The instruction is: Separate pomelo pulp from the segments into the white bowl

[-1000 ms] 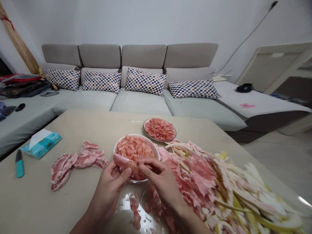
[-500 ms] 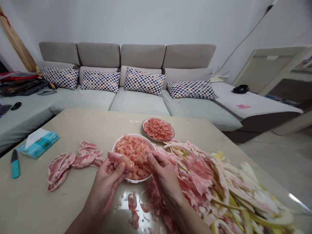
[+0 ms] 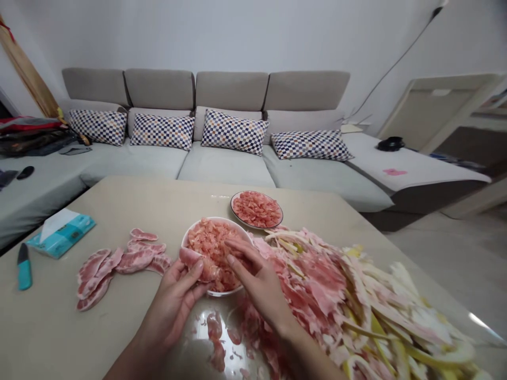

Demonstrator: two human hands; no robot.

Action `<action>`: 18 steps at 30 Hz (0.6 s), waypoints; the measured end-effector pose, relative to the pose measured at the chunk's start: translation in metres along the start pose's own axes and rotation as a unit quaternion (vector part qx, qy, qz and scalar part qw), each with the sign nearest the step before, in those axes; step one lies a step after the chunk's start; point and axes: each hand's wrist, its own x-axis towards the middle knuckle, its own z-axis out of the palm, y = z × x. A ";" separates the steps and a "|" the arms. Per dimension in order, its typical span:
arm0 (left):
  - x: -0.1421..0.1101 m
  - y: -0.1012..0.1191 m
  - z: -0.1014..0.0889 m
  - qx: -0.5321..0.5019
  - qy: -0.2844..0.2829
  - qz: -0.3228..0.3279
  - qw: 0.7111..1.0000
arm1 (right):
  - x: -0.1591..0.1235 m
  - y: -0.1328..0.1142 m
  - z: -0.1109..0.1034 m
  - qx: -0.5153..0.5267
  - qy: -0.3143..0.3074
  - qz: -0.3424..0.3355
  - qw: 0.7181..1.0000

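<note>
My left hand (image 3: 174, 301) is closed around a pink pomelo segment (image 3: 192, 259) at the near left rim of a white bowl (image 3: 189, 236) heaped with peeled pink flesh. Fingers of my right hand (image 3: 257, 282) are stretched out over the bowl, their tips touching the flesh inside. A second plate (image 3: 257, 209) of pink flesh stands just behind the bowl. Several unpeeled segments (image 3: 119, 264) lie on the table to the left.
A big heap of pink membranes and yellow-white peel (image 3: 356, 306) covers the table's right side. A tissue pack (image 3: 61, 230) and a teal-handled knife (image 3: 24, 266) lie at the far left. Scraps (image 3: 216, 338) lie on the beige table (image 3: 138, 200). A grey sofa stands behind.
My right hand let go of the segment and moved forward over the bowl, fingers spreading onto the flesh. The left hand keeps holding the segment by the rim.
</note>
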 end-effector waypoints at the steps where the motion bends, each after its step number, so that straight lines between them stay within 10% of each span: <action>1: 0.000 0.000 0.000 -0.005 -0.002 0.001 1.000 | -0.002 -0.002 0.001 -0.006 -0.010 0.002 1.000; 13: -0.001 0.001 0.003 0.003 -0.016 -0.002 1.000 | -0.011 -0.012 0.011 -0.024 -0.076 0.049 0.996; 18: -0.004 0.001 0.004 0.036 0.037 0.017 0.999 | -0.009 -0.011 0.006 -0.074 -0.023 -0.089 0.993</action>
